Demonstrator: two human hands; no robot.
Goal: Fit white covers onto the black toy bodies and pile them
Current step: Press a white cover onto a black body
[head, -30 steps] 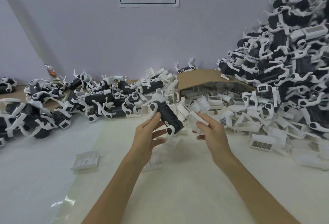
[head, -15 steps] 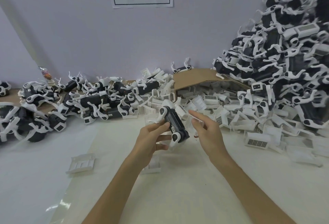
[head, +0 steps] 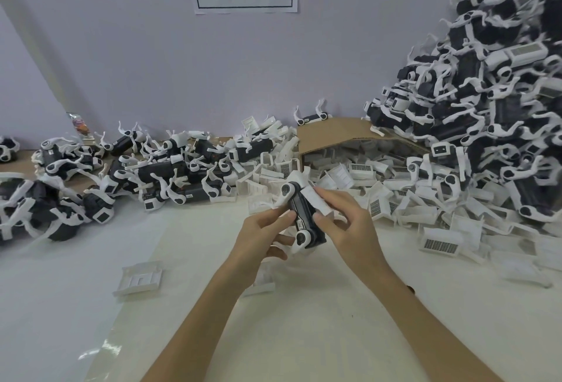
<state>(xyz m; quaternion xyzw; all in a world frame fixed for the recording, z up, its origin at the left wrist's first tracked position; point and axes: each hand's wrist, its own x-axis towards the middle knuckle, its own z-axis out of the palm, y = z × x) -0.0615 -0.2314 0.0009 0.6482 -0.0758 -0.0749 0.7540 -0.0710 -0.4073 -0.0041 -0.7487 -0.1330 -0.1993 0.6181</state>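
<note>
While both hands grip it, the black toy body [head: 301, 214] runs away-and-left to near-right.

Bench [head: 304, 321] layout, crowded at both sides.
Mid-frame, body [head: 299, 214] between left hand [head: 261, 240] and right hand [head: 349, 226]; heap [head: 486, 108] right, pile [head: 152, 169] left, carton [head: 334, 131] behind, one cover [head: 140, 280] lower left.
</note>
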